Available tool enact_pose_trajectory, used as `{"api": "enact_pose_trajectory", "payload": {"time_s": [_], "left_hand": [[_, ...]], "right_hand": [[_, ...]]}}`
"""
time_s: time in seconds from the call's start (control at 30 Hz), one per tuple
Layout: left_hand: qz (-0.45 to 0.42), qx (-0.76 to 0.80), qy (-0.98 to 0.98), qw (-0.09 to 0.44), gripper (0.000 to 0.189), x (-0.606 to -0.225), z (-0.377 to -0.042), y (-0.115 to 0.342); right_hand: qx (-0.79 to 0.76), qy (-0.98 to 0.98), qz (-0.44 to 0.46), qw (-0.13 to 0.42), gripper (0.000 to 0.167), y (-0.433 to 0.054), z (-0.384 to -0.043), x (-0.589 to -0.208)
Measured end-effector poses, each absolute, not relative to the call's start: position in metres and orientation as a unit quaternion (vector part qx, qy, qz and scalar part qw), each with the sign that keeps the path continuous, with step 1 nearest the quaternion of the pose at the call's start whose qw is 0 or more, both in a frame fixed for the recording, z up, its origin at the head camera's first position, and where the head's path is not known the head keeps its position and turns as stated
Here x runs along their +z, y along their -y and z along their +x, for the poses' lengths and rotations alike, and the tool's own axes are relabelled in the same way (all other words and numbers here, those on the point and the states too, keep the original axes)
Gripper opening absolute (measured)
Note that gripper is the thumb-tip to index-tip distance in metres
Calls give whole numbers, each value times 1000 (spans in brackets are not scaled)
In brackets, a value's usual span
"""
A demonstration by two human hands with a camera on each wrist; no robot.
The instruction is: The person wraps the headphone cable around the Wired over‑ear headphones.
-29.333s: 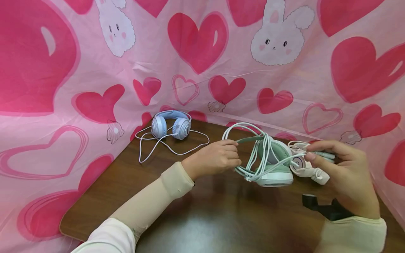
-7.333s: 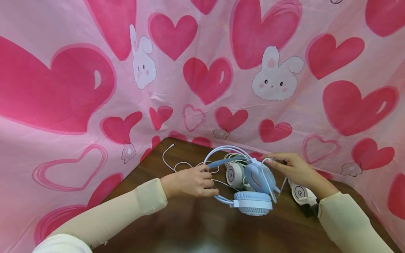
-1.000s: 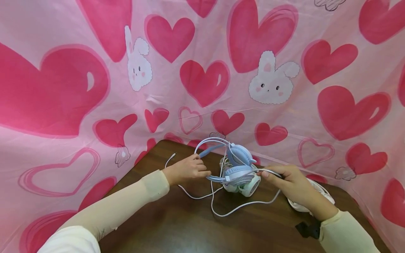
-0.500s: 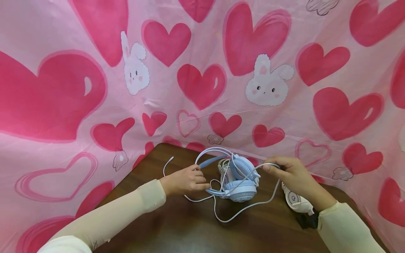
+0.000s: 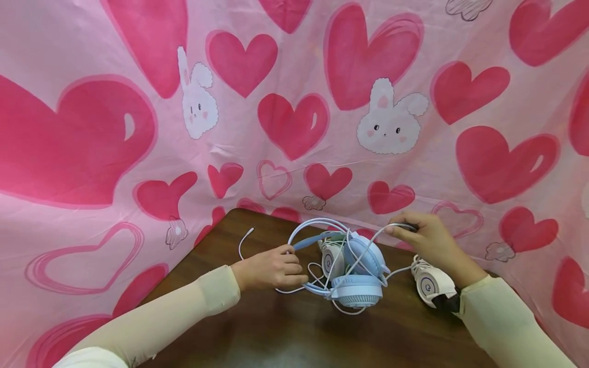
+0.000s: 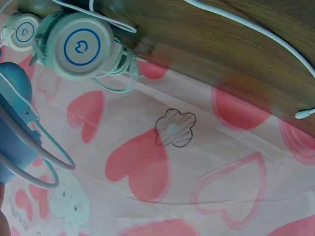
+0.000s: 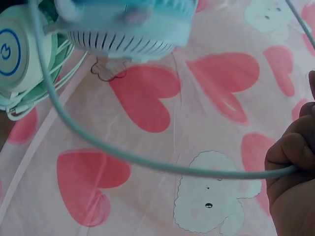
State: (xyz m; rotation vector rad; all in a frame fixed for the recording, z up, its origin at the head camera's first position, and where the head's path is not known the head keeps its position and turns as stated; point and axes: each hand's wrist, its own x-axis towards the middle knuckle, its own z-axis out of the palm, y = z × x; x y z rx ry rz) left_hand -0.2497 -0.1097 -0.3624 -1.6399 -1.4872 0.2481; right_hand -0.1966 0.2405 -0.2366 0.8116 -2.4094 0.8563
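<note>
Light-blue headphones (image 5: 356, 292) are held just above the table, tilted, ear cups to the right. My left hand (image 5: 271, 268) grips their headband. My right hand (image 5: 434, 243), raised to the right, pinches their white cable (image 7: 197, 173) between thumb and fingers. Some of that cable crosses the ear cups, and a loop hangs below them. Its plug end (image 5: 250, 231) lies on the table at the far left. In the left wrist view the headband (image 6: 29, 132) shows at the left edge, with only a sliver of my hand.
Green-and-white headphones (image 6: 81, 46) with bundled cable lie behind the blue pair. White headphones (image 5: 432, 286) lie under my right wrist, partly hidden by a black wrist strap (image 5: 447, 302). The brown table (image 5: 257, 327) meets a pink heart-patterned cloth (image 5: 294, 128) at the back.
Earlier my hands held the green headphones; now these lie on the table and I hold the blue pair. Within the last second my right hand rose and the cable's large front loop drew in.
</note>
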Motion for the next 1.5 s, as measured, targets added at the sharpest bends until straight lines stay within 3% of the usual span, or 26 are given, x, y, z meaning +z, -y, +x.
{"api": "enact_pose_trajectory", "payload": {"time_s": [0.43, 0.77, 1.5], "left_hand": [[-688, 72, 566, 449, 19, -367, -235, 101], [-701, 61, 534, 468, 28, -338, -214, 96], [-716, 54, 500, 484, 16, -358, -227, 88]], "right_hand": [[298, 893, 282, 185, 7, -240, -216, -242], [308, 896, 294, 124, 4, -247, -235, -247], [365, 875, 308, 79, 8, -263, -261, -289]]}}
